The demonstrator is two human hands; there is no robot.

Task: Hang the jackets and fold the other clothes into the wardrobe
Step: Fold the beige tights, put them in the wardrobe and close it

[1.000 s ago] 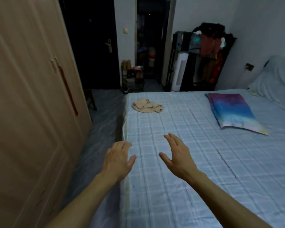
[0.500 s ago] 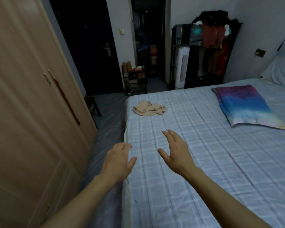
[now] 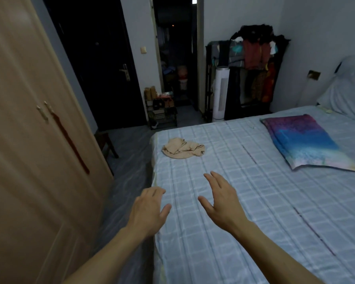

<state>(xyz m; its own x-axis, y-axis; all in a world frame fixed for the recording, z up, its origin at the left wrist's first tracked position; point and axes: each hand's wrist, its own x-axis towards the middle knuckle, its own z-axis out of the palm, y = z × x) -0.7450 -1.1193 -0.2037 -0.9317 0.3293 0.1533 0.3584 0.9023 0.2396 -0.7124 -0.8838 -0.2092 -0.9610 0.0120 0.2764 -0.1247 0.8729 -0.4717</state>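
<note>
Crumpled beige cloth garment: lies in a loose heap on the bed with the pale blue checked sheet, near the bed's far left corner, touched by neither hand. Left hand: palm down above the bed's left edge, fingers loosely bent and slightly apart, thumb out, holding nothing. Right hand: palm down over the sheet just beside the left hand, fingers straight and spread, holding nothing. Whether either palm touches the sheet cannot be told. Both hands are nearer the camera than the garment, apart from it, with bare sheet between. Light wooden wardrobe: fills the left side of the view, both doors shut, two small pale handles side by side, a dark red strip hanging down along the door seam. Purple, blue and pink rectangular pillow: flat on the bed's right part, well apart from the garment. Far wall: black clothes rack loaded with dark and red garments, white tower fan just beside it, low shoe rack by the open doorway, dark door at left of it.
</note>
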